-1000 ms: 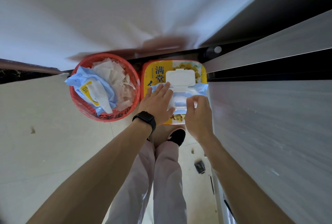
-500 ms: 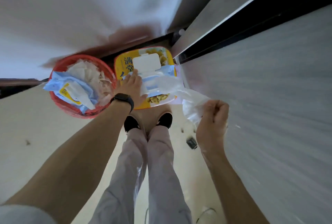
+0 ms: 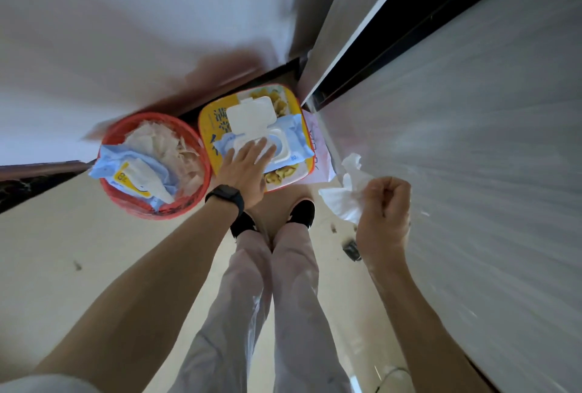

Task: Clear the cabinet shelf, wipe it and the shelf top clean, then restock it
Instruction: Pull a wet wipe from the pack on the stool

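The right hand (image 3: pixel 384 203) grips a crumpled wet wipe (image 3: pixel 341 200) beside the cabinet (image 3: pixel 472 156) on the right; the left hand (image 3: pixel 248 169) presses flat, fingers straight, on the open wipes pack (image 3: pixel 291 131); the red bin (image 3: pixel 163 213) at left brims with used wipes, so wiping seems midway and restocking likely lies ahead.

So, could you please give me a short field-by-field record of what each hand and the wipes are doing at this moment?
left hand: lies flat on the wipe pack, fingers straight
right hand: grips a white wipe, held clear of the pack
wipe pack: blue, white lid flipped open, lying on a yellow box
red bin: left of the box, holds crumpled wipes and a second blue pack
cabinet: on the person's right
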Motion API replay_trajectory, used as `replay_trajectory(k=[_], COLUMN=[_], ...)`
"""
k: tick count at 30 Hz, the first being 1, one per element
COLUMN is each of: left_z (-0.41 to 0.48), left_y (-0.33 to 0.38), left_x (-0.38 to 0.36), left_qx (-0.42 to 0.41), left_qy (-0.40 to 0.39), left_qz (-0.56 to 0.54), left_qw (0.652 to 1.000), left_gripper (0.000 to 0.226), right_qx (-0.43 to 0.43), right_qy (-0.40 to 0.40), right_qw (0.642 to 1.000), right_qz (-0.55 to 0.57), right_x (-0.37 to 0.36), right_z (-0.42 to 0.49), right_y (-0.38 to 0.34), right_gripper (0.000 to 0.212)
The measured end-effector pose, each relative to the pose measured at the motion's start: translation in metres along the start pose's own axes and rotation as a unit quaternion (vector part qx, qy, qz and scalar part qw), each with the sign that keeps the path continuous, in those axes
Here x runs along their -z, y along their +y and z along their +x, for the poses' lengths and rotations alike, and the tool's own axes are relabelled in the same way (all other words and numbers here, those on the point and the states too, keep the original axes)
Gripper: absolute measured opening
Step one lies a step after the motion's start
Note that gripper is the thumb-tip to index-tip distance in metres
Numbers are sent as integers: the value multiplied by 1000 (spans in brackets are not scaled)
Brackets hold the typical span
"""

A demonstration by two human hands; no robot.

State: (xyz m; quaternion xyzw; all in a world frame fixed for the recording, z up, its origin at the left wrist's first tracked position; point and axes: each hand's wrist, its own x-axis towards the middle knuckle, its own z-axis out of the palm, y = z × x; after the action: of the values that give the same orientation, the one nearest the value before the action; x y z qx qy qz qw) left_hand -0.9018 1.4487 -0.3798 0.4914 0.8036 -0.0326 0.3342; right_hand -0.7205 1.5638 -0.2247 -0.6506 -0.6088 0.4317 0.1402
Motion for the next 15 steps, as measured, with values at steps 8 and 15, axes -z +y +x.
replay_trajectory(k=[8,15], left_z=[15,22], left_y=[18,11], left_x=[-26,11], left_qx=[22,41], left_qy=[-9,92], left_qz=[64,-31], left_qw=[998,994], left_gripper=[92,59], right_qx=[17,41], right_qy=[-46,-71], right_qw=[998,995], right_qz=[-51,-56], right_x=[-13,-8], right_z=[1,1], right_y=[26,22], right_gripper=[8,12])
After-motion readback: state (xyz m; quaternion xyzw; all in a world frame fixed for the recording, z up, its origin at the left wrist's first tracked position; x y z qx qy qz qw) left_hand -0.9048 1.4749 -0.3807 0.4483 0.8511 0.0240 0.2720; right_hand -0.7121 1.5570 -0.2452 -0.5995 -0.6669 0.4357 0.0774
